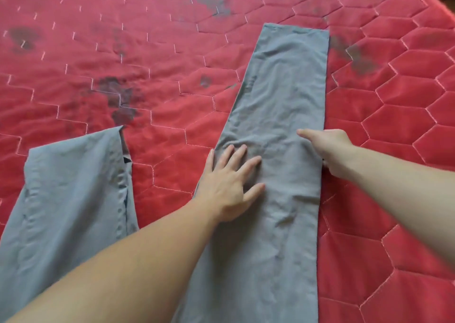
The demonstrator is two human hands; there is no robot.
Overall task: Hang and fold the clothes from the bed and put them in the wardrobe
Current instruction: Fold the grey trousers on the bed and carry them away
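Note:
Grey trousers (285, 96) lie flat on the red quilted bed (147, 39), their legs stacked into one long strip that runs away from me. My left hand (229, 182) rests on the left side of the strip with fingers spread and flat. At the strip's right edge my right hand (327, 150) has its thumb on top of the cloth and its fingers curled under the edge. The upper part of the trousers (66, 204) lies at the lower left, with a seam and an opening showing.
The red mattress has hexagon stitching and several dark stains (118, 94). Bare mattress stretches to the left, far side and right (394, 116) of the trousers. The bed's far right corner shows at the top right.

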